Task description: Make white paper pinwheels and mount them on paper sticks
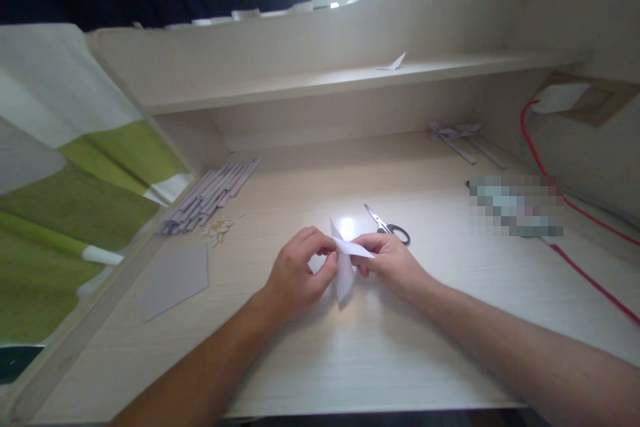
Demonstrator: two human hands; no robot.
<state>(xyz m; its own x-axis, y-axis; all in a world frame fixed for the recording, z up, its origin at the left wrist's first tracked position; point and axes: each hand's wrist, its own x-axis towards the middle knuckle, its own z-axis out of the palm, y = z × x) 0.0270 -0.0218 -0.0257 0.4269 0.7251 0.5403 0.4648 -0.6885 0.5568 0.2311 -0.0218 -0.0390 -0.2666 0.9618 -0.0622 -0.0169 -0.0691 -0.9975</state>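
Between my two hands, above the middle of the desk, is a white paper pinwheel (pixel 345 270) with its blades standing out. My left hand (pixel 300 267) pinches it near its centre with thumb and forefinger. From the other side my right hand (pixel 393 260) grips a blade, some of its fingers hidden behind the paper. Just beyond the right hand lie scissors (pixel 387 225) with black handles. Over to the left rests a stack of flat paper sheets (pixel 177 280).
Rolled paper sticks (pixel 210 197) lie in a pile at the left, beside small pale scraps (pixel 218 230). Finished-looking pinwheels on sticks (pixel 455 133) lie at the back right. A folded paper piece (pixel 395 63) sits on the shelf (pixel 300 87). A red cable (pixel 530 140) runs down the right.
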